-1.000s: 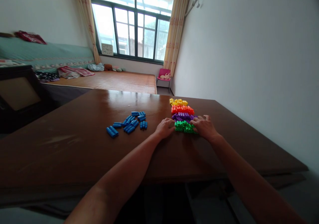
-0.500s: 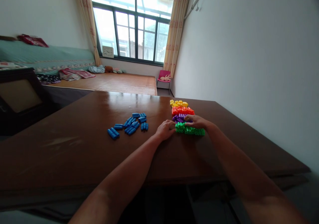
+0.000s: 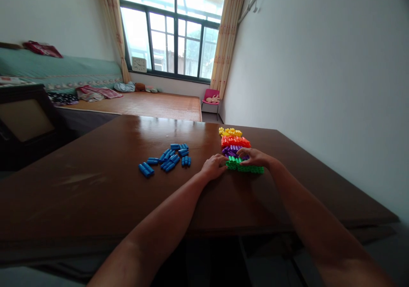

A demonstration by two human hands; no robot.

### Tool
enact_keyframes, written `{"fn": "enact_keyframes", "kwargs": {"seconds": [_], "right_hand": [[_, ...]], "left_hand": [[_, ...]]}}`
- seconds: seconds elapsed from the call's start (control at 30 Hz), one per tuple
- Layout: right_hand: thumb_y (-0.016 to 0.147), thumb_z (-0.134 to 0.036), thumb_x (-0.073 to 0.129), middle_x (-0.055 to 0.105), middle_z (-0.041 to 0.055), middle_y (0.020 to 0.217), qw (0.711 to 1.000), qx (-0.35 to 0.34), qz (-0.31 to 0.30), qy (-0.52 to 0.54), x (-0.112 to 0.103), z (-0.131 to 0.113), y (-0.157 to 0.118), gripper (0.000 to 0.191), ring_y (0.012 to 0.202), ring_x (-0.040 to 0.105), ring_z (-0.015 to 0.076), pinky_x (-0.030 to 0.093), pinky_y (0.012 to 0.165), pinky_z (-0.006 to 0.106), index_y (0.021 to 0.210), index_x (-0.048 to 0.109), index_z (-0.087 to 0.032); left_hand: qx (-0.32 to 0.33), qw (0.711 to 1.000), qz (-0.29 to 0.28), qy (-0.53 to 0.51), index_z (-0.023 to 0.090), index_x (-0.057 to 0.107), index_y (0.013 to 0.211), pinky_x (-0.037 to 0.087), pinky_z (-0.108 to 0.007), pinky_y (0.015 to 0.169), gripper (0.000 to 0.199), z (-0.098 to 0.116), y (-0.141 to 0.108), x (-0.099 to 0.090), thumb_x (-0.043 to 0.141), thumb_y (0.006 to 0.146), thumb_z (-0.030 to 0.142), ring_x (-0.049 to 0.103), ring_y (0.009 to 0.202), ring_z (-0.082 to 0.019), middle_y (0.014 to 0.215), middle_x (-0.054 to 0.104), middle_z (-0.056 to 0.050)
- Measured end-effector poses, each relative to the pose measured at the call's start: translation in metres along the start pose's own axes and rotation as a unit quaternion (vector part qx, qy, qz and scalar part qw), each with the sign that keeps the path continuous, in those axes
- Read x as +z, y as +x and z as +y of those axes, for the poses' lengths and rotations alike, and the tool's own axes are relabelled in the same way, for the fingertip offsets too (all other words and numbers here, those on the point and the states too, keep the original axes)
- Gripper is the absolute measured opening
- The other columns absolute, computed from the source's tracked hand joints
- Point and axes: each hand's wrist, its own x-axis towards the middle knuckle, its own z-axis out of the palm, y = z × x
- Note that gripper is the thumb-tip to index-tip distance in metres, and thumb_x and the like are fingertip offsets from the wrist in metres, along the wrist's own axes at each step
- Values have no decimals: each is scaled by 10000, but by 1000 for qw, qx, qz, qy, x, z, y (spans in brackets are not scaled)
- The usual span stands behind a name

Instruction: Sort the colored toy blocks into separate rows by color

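A row of green plastic toy blocks [image 3: 252, 169], ribbed like joined short tubes, lies on the brown table [image 3: 105, 193]. At its left end my left hand [image 3: 214, 166] rests with curled fingers against the blocks. My right hand [image 3: 254, 156] reaches over the row from the right, thumb and fingers bent around green pieces; its fingertips are partly hidden. Just behind are purple blocks [image 3: 234, 149], partly covered by the right hand. Beyond them come orange blocks [image 3: 235, 141] and yellow blocks [image 3: 230, 132].
Several blue blocks [image 3: 169, 162] lie scattered left of my hands. Past the table's far edge are a bed with a mat [image 3: 153, 104] and a pink chair [image 3: 211, 94]. A white wall [image 3: 303, 74] runs along the right, and a dark cabinet [image 3: 25, 112] stands at left.
Little differs. Both hands stay at the green row with only slight finger movement. The whole view has shifted slightly; the blue pieces lie as before.
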Motion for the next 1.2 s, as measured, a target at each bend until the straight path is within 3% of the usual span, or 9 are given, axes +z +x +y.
{"fn": "enact_keyframes", "kwargs": {"seconds": [0.2,0.33,0.43,0.53,0.67,0.87,0.93,1.07,1.2], "right_hand": [[733,-483,680,692,61,1089,997,-19,60,35,-16,0,-20,433,984,641,239,505,889,354,1075,676,-218],[826,-466,570,711,55,961,975,-9,205,83,-16,-4,-46,350,862,659,204,530,794,336,1021,663,-191],[873,-426,516,708,50,949,950,-19,300,88,11,-28,-61,293,834,655,187,528,739,309,1016,649,-208],[899,-388,488,700,44,965,962,-81,251,73,54,-63,-68,255,830,643,180,520,720,299,1012,649,-226],[902,-321,509,688,54,1046,972,-176,158,6,102,-94,-68,231,1006,589,210,473,902,368,1069,641,-230],[918,-389,492,664,58,1146,973,-215,80,-36,116,-105,-46,285,1069,554,221,438,955,382,1111,634,-233],[925,-401,472,663,68,1144,973,-206,95,-27,118,-110,-29,319,1090,546,223,431,969,378,1144,622,-225],[909,-371,491,619,82,1237,975,-179,129,-28,132,-132,20,359,1159,513,233,397,1012,388,1218,588,-215],[858,-378,579,554,100,1338,981,-143,124,-40,150,-156,70,475,1214,490,251,371,1030,412,1301,530,-213]], "left_hand": [[26,999,19,-10,254,669,1126,487,-310,933,327,-6,2,4,616,808,307,599,1050,-206,1149,633,-39],[40,998,35,-15,248,677,1102,481,-310,944,304,-12,4,5,601,808,265,598,1045,-198,1120,645,-38],[39,997,65,-15,243,688,1065,478,-309,953,274,-14,6,3,552,829,212,600,1027,-182,1086,659,-30],[13,995,102,-7,215,693,1046,474,-308,961,280,-8,9,-2,507,842,168,603,1013,-175,1065,670,-38],[-25,995,99,19,200,690,1059,472,-307,968,291,10,9,-13,504,840,161,604,1019,-177,1080,670,-49],[-2,987,86,138,261,657,1141,397,-370,1057,316,3,-53,-77,542,858,339,520,1183,-215,1265,590,-39],[-51,975,84,202,292,634,1184,351,-422,1088,366,-20,-90,-113,546,853,422,438,1280,-245,1364,518,-41],[-262,928,60,257,300,487,1359,295,-575,1067,650,-74,-151,-174,509,804,637,239,1402,-353,1526,318,-91],[-300,921,-37,246,307,309,1471,199,-591,1099,947,-103,-161,-189,525,679,779,159,1426,-392,1573,198,-110]]}}
